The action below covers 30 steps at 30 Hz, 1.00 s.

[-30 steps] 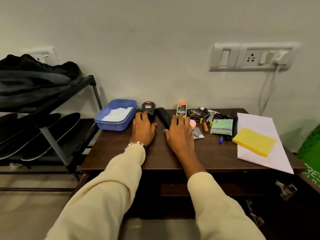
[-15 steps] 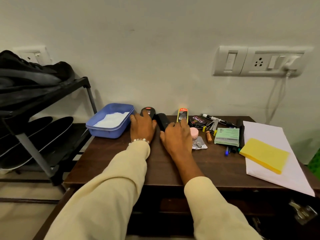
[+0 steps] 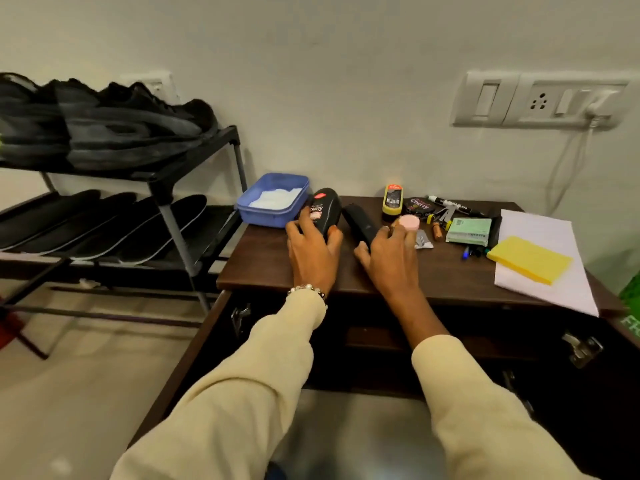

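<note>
A black polish bottle (image 3: 323, 209) with a red dot and a "Cherry" label lies at the back left of the dark wooden table (image 3: 270, 261). My left hand (image 3: 313, 252) grips its near end, thumb on the right side and fingers on the left. Just to the right lies a long black brush-like object (image 3: 358, 221). My right hand (image 3: 391, 259) rests over that object's near end with fingers fairly straight. Its fingertips reach a small pink-capped item (image 3: 409, 222).
On the table stand a blue tray (image 3: 254, 216) with white cloth, a yellow-black bottle (image 3: 392, 202), a round tin (image 3: 419, 206), a marker (image 3: 453, 205), a green pad (image 3: 469, 231) and a yellow sponge (image 3: 530, 259) on white paper (image 3: 554, 292). A shoe rack (image 3: 173, 209) with black shoes (image 3: 131, 123) stands left.
My left hand has wrapped round the black polish bottle. My right hand slid off the yellow-black bottle toward the pink cap. The view has swung left, showing more of the shoe rack.
</note>
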{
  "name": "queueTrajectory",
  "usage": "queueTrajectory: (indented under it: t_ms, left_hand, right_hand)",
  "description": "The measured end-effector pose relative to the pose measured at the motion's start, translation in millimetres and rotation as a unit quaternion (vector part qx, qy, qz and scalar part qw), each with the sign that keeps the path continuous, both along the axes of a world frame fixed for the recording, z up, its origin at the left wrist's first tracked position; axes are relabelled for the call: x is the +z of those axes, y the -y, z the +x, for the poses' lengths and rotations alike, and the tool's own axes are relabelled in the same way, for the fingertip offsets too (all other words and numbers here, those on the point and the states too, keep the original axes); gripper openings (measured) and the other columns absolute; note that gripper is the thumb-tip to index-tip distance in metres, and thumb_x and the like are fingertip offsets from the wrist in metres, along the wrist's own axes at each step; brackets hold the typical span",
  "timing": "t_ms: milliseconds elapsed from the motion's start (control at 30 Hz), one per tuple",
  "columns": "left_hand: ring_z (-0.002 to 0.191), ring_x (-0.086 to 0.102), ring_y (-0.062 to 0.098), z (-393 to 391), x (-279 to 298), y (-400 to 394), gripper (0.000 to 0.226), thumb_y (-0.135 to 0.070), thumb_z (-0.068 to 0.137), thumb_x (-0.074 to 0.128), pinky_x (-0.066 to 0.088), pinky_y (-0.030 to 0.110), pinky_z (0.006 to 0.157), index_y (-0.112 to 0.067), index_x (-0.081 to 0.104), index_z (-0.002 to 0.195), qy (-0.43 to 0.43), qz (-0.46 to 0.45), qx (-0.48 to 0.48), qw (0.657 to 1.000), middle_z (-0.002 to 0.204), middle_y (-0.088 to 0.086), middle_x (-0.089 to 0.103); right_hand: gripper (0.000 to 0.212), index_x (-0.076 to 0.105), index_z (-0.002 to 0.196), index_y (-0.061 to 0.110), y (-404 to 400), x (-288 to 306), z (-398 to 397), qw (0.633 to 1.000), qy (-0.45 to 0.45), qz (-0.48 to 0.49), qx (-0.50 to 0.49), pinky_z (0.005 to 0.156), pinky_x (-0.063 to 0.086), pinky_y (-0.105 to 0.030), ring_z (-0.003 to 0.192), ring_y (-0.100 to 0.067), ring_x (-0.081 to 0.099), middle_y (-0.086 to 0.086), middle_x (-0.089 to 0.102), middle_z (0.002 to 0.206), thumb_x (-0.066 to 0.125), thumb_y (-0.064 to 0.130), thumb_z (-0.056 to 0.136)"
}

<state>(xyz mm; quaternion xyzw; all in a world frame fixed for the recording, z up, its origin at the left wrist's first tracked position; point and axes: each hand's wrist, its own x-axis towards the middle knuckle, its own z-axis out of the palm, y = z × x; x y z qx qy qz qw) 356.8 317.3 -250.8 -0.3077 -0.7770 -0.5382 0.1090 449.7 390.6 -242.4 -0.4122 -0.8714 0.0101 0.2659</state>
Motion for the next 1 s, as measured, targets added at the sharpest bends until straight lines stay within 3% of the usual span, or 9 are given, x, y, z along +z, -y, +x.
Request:
queueTrajectory:
  t_ms: [67, 133, 200, 333, 433, 533, 700, 833, 1000]
  left_hand:
    - [0.101, 0.050, 0.022, 19.8, -8.1, 25.4, 0.057, -0.017, 0.088, 0.062, 0.037, 0.017, 0.089, -0.001, 0.042, 0.139, -0.016, 0.055, -0.037, 0.998, 0.120, 0.016, 0.045]
    - [0.098, 0.044, 0.009, 37.1, -18.7, 48.1, 0.057, -0.011, 0.085, 0.060, 0.030, 0.000, 0.086, 0.000, 0.042, 0.138, -0.029, 0.109, -0.062, 0.992, 0.118, 0.011, 0.042]
    - [0.098, 0.041, 0.004, 49.3, -30.7, 68.2, 0.059, -0.012, 0.083, 0.057, 0.028, -0.003, 0.088, 0.002, 0.041, 0.138, -0.046, 0.133, -0.079, 0.987, 0.118, 0.007, 0.037]
    - [0.101, 0.046, 0.013, 70.1, -52.0, 97.6, 0.063, -0.019, 0.080, 0.052, 0.035, 0.008, 0.093, 0.000, 0.040, 0.139, -0.088, 0.106, -0.145, 0.980, 0.118, 0.015, 0.039]
    - [0.097, 0.053, 0.024, 76.8, -73.2, 112.0, 0.057, -0.023, 0.080, 0.051, 0.050, 0.028, 0.086, -0.004, 0.043, 0.133, -0.104, 0.016, -0.198, 0.975, 0.117, 0.016, 0.042]
    - [0.093, 0.055, 0.027, 69.7, -96.0, 119.9, 0.055, -0.027, 0.082, 0.051, 0.054, 0.040, 0.079, -0.007, 0.044, 0.132, -0.084, -0.098, -0.197, 0.972, 0.117, 0.012, 0.043]
    - [0.099, 0.055, 0.036, 60.8, -112.8, 119.0, 0.049, -0.022, 0.091, 0.053, 0.048, 0.037, 0.080, -0.007, 0.040, 0.135, 0.044, -0.176, -0.050, 0.982, 0.121, 0.020, 0.042]
    - [0.114, 0.046, 0.041, 48.2, -117.7, 114.5, 0.047, -0.025, 0.097, 0.052, 0.045, 0.045, 0.094, -0.007, 0.036, 0.138, 0.044, -0.263, -0.051, 0.962, 0.131, 0.024, 0.038]
    - [0.118, 0.045, 0.044, 20.2, -127.0, 103.5, 0.049, -0.029, 0.096, 0.054, 0.043, 0.046, 0.094, -0.009, 0.036, 0.137, 0.098, -0.281, -0.008, 0.955, 0.135, 0.026, 0.032]
  right_hand:
    - [0.055, 0.054, 0.119, -0.006, 14.2, -7.7, 13.4, 0.996, -0.081, -0.039, 0.014, 0.092, 0.037, -0.041, 0.113, -0.038, 0.042, -0.027, 0.047, 0.122, 0.049, 0.040, 0.090]
    - [0.053, 0.061, 0.109, -0.001, 26.4, -15.6, 28.2, 0.976, -0.196, -0.094, 0.021, 0.085, 0.039, -0.038, 0.102, -0.038, 0.049, -0.025, 0.054, 0.107, 0.048, 0.044, 0.084]
    - [0.052, 0.067, 0.103, 0.002, 38.0, -23.2, 45.5, 0.952, -0.283, -0.114, 0.027, 0.075, 0.039, -0.032, 0.088, -0.034, 0.054, -0.021, 0.056, 0.092, 0.047, 0.045, 0.080]
    - [0.036, 0.067, 0.104, 0.004, 64.5, -35.0, 75.6, 0.912, -0.387, -0.135, 0.011, 0.074, 0.039, -0.017, 0.083, -0.016, 0.055, -0.013, 0.059, 0.097, 0.060, 0.033, 0.083]
    - [0.037, 0.063, 0.108, 0.003, 91.2, -61.7, 92.4, 0.894, -0.425, -0.138, -0.013, 0.073, 0.038, -0.007, 0.087, -0.010, 0.053, -0.010, 0.056, 0.103, 0.059, 0.032, 0.085]
    - [0.045, 0.058, 0.114, 0.003, 124.0, -103.3, 104.2, 0.869, -0.464, -0.163, -0.062, 0.075, 0.049, -0.021, 0.091, -0.014, 0.055, -0.007, 0.051, 0.107, 0.054, 0.039, 0.086]
    - [0.056, 0.052, 0.124, -0.002, 160.1, -148.8, 107.1, 0.860, -0.438, -0.234, -0.118, 0.068, 0.051, -0.029, 0.086, -0.018, 0.056, -0.014, 0.049, 0.114, 0.048, 0.041, 0.088]
    - [0.053, 0.050, 0.127, -0.001, 157.7, -159.2, 89.6, 0.896, -0.334, -0.273, -0.104, 0.079, 0.052, -0.037, 0.101, -0.027, 0.053, -0.015, 0.047, 0.116, 0.052, 0.038, 0.091]
    - [0.048, 0.053, 0.119, -0.007, 121.3, -145.5, 46.5, 0.947, -0.183, -0.255, -0.074, 0.092, 0.040, -0.044, 0.110, -0.037, 0.043, -0.024, 0.047, 0.116, 0.054, 0.032, 0.091]
